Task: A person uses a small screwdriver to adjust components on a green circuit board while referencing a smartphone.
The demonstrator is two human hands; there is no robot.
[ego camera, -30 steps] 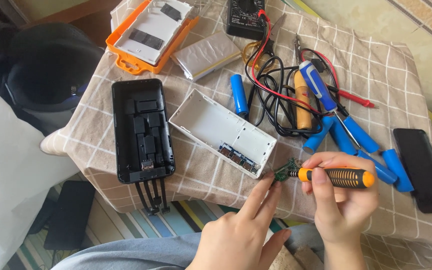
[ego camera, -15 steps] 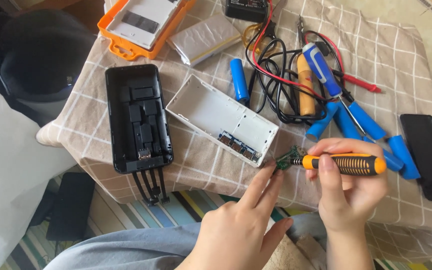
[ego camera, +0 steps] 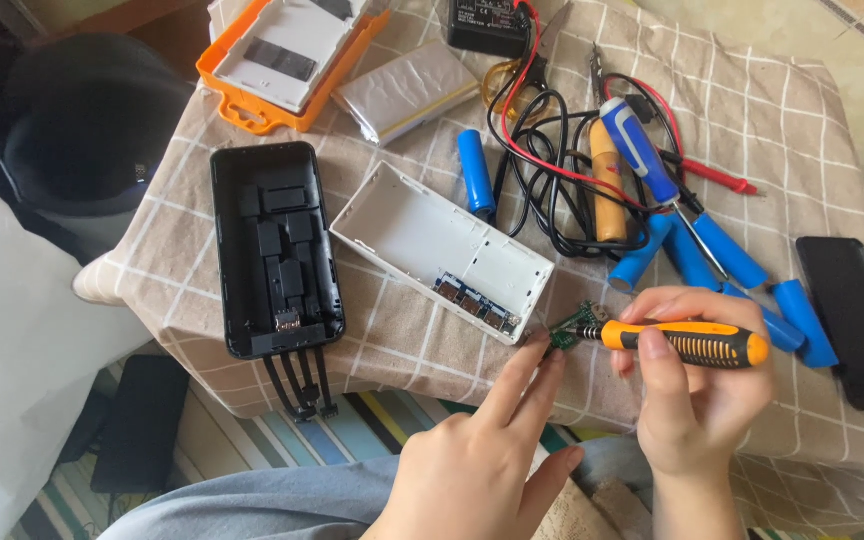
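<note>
- The right hand (ego camera: 697, 400) is closed around an orange-and-black screwdriver (ego camera: 687, 342), its tip pointing left onto a small green circuit board (ego camera: 572, 326).
- The left hand (ego camera: 482, 460) pinches that board between its fingertips (ego camera: 542, 352), the other fingers loosely curled.
- The board sits just off the near corner of the open white case (ego camera: 432, 250), above the desk (ego camera: 782, 110) edge.
- By the look of it the board is light, thin and stiff, and fragile too; the bare edges seem the safest place to take hold, clear of the soldered parts.
- The screwdriver's ribbed handle looks grippy.
- The checked beige cloth over the desk is soft and wrinkled, so small parts could snag or hide in it.
- To the left lies a black case (ego camera: 274, 250) with short cables hanging over the edge.
- Beyond it: blue cells (ego camera: 474, 172), a wooden-handled iron (ego camera: 607, 190), a blue screwdriver (ego camera: 640, 150), red and black leads (ego camera: 542, 140), an orange box (ego camera: 282, 60).
- A dark phone (ego camera: 852, 320) rests on the right.
- Below, a striped rug (ego camera: 372, 430) covers the floor.
</note>
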